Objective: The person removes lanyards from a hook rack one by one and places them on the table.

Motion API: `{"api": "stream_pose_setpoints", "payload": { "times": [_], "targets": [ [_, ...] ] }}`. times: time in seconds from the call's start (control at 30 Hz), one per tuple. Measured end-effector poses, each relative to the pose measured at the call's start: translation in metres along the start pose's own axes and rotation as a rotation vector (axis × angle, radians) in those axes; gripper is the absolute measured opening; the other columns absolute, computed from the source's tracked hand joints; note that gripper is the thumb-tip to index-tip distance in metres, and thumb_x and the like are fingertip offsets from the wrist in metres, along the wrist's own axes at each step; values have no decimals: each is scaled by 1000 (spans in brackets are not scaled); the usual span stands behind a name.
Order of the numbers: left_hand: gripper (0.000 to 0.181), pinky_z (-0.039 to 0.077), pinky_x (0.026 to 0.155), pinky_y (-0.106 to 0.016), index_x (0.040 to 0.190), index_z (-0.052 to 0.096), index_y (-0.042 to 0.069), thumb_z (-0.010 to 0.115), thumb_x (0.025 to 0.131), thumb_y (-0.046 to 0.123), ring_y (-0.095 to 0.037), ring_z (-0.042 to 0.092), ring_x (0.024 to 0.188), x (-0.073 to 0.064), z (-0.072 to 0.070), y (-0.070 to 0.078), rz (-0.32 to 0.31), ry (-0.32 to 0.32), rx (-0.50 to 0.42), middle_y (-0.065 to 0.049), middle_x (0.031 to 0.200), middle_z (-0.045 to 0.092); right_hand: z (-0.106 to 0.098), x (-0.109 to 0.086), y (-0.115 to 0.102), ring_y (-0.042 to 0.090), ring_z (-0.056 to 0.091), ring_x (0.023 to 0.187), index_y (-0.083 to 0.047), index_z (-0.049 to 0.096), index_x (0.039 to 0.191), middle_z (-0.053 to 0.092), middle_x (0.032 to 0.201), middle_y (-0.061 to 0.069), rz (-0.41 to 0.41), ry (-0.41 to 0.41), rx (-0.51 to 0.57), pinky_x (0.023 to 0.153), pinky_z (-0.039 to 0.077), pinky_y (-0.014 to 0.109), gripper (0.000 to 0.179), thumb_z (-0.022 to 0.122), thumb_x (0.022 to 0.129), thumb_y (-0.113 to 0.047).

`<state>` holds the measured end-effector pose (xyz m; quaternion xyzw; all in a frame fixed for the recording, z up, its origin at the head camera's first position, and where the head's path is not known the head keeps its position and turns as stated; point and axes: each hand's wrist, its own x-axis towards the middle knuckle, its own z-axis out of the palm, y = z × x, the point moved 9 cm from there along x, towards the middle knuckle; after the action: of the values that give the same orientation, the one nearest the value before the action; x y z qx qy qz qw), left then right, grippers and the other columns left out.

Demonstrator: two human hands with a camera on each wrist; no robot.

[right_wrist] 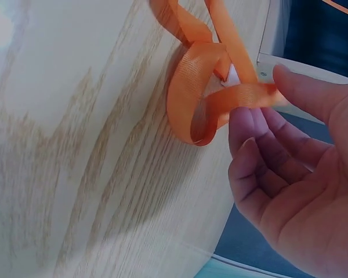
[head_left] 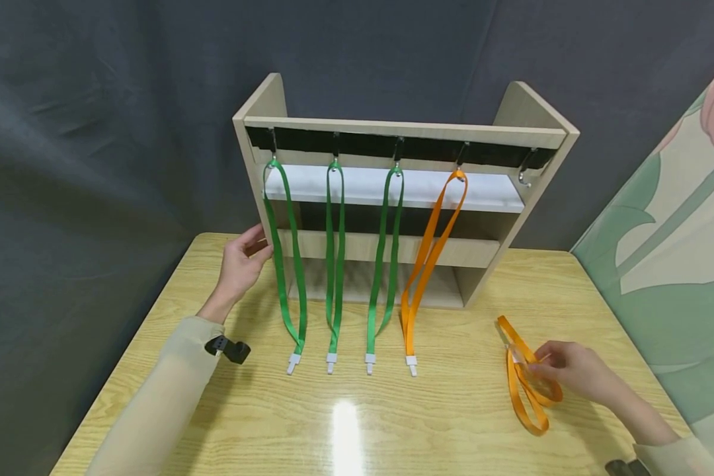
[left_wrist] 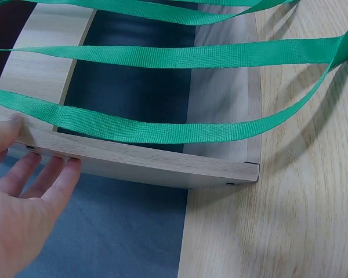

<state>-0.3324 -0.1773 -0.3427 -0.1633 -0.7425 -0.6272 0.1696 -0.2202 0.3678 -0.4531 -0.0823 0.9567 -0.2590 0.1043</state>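
A wooden rack with a row of metal hooks stands on the table. Three green lanyards and one orange lanyard hang from its hooks, white clips at their lower ends. My left hand holds the rack's left side panel, thumb at the front edge and fingertips against the outer face. At the right, a second orange lanyard lies loosely looped on the table. My right hand pinches a strap of it between thumb and fingers. Its white clip shows partly behind the strap.
At the right end of the rack's black strip is another hook. A white shelf sits behind the hanging straps. Dark cloth backs the wooden table, and a floral-patterned cloth borders it on the right.
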Motion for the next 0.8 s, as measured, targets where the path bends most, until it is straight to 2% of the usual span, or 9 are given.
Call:
{"api": "stream_pose_setpoints", "payload": {
  "times": [0.2, 0.47, 0.8],
  "targets": [
    [44, 52, 77, -20, 132, 49, -11, 55, 89, -14, -46, 53, 110, -1, 0, 1, -9, -1, 2, -32, 121, 54, 4, 0, -1, 11, 52, 65, -11, 66, 85, 61, 74, -3, -22, -18, -24, 54, 44, 25, 15, 72, 87, -25],
    [44, 52, 75, -18, 132, 49, -11, 56, 89, -14, -47, 52, 109, 0, -1, 1, -10, 1, 1, -33, 120, 55, 3, 1, -2, 12, 53, 67, -11, 66, 88, 62, 78, -3, -22, -26, -32, 55, 46, 26, 14, 71, 88, -24],
    [44, 52, 74, -17, 131, 49, -13, 55, 88, -16, -48, 52, 109, 0, 1, 2, 1, 1, -10, -34, 120, 54, -2, 2, -4, 11, 53, 67, -11, 67, 89, 63, 78, -3, -43, 4, -23, 55, 45, 26, 16, 70, 88, -27]
  ]
}}
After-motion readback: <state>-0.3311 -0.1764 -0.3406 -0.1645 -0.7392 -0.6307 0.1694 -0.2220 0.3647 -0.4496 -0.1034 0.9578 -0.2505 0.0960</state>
